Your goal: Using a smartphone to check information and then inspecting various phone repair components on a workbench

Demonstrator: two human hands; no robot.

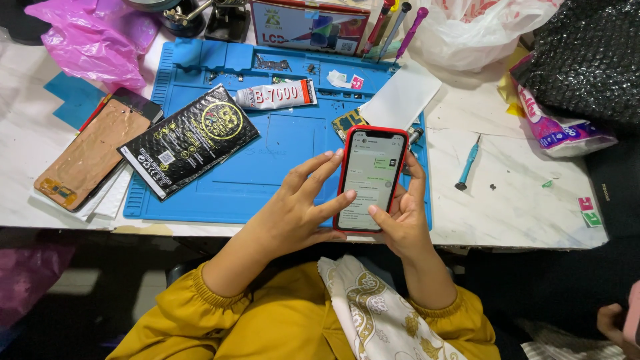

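A smartphone in a red case is held upright over the front edge of the blue work mat, its lit screen showing a chat. My right hand cups it from the right and below, thumb resting on the lower screen. My left hand steadies its left edge, thumb touching the screen and fingers spread. Both sleeves are mustard yellow.
On the mat lie a black bubble-wrapped packet, a glue tube and a white sheet. A phone panel with a copper back lies at the left, a small teal screwdriver on the white table at the right. Pink and white bags sit at the back.
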